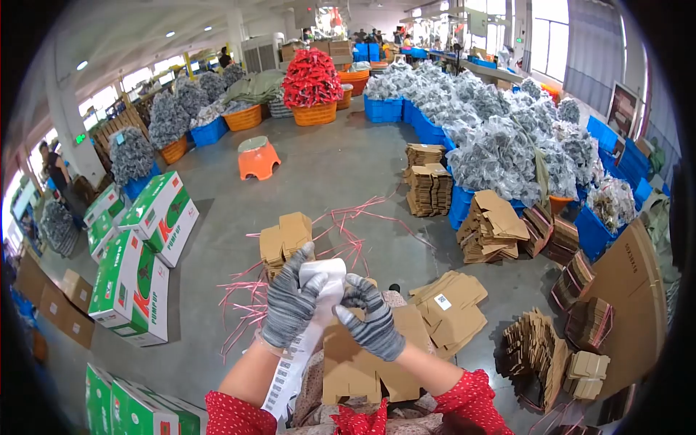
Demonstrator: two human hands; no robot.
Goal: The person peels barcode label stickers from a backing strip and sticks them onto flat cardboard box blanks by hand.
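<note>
My left hand [290, 301], in a grey striped knit glove, is closed round a roll of white labels [330, 275]. From the roll a strip of printed labels [288, 377] hangs down past my left wrist. Just right of the roll is my gloved right hand [373, 319], its fingers curled and thumb towards the strip; whatever lies between the fingertips is hidden. Beneath my hands, flattened brown cardboard boxes [351, 362] rest on my lap. More flat cartons [449, 304] lie to the right, one bearing a white label. A stack of folded cardboard [286, 239] stands beyond my left hand.
Pink straps [355, 225] are strewn over the floor. Green-and-white boxes [138, 290] stand at left, with an orange stool [258, 158] farther back. Bundled cardboard [536, 355] lines the right side. Blue bins [460, 206] hold heaped plastic-wrapped goods [500, 145].
</note>
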